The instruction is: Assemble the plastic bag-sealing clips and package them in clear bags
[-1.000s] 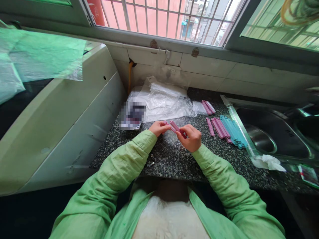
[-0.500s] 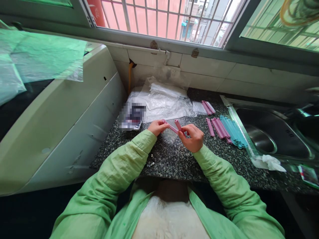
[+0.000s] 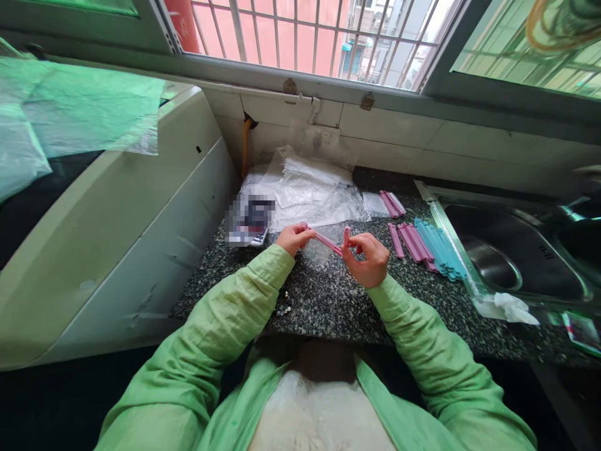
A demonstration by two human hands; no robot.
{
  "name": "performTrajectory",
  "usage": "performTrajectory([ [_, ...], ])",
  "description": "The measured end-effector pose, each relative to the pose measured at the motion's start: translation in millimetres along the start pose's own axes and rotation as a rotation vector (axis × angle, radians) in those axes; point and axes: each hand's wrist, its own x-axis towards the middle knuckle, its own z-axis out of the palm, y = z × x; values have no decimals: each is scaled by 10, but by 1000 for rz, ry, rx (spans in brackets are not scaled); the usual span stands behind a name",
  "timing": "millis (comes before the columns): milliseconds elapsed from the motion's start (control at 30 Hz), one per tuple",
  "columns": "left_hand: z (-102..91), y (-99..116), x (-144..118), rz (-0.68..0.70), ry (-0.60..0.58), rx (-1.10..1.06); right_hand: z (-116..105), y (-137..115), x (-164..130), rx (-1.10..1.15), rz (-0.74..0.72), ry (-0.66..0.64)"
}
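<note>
Over the speckled dark counter (image 3: 328, 300), in the head view, the person's two hands met just in front of a heap of clear plastic bags (image 3: 305, 191). The left hand (image 3: 292, 238) was closed in a pinch on the far-left end of a pink clip (image 3: 326, 241), a thin strip that ran slanting down to the right. The right hand (image 3: 369, 257) was curled around the clip's other end, where a short pink piece stood up between thumb and forefinger; whether this was the clip's hinged half could not be told. A small clear bag (image 3: 319, 250) hung under the strip, between the two hands and just above the counter. Both arms wore light green sleeves. To the right of the hands lay a row of pink clips (image 3: 410, 241) and, touching it, a row of blue clips (image 3: 439, 247) next to the rim of a steel sink (image 3: 511, 263). Two more pink clips (image 3: 392, 202) rested on a little bag further back. A blurred packet (image 3: 248, 219) lay to the left of the bags, beside a white appliance (image 3: 122, 213). A crumpled white scrap (image 3: 509, 307) sat on the near edge of the sink.
</note>
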Motion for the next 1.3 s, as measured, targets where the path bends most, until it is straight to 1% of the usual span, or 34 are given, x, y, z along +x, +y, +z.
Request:
performTrajectory([
  [167, -28, -19, 23, 27, 41, -28, -11, -5, 20, 27, -15, 38],
  [367, -60, -21, 39, 64, 42, -91, -40, 22, 21, 55, 16, 39],
  [467, -43, 27, 23, 48, 79, -124, -61, 47, 17, 33, 28, 25],
  [567, -21, 79, 3, 19, 114, -159, -75, 69, 16, 13, 30, 38],
  [700, -15, 112, -9, -12, 141, -187, -75, 111, 6, 43, 18, 49],
  [967, -15, 121, -5, 2, 159, -264, -65, 185, -17, 142, 2, 67],
  [1300, -13, 169, -29, -9, 158, -310, -61, 187, -3, 194, 31, 85],
])
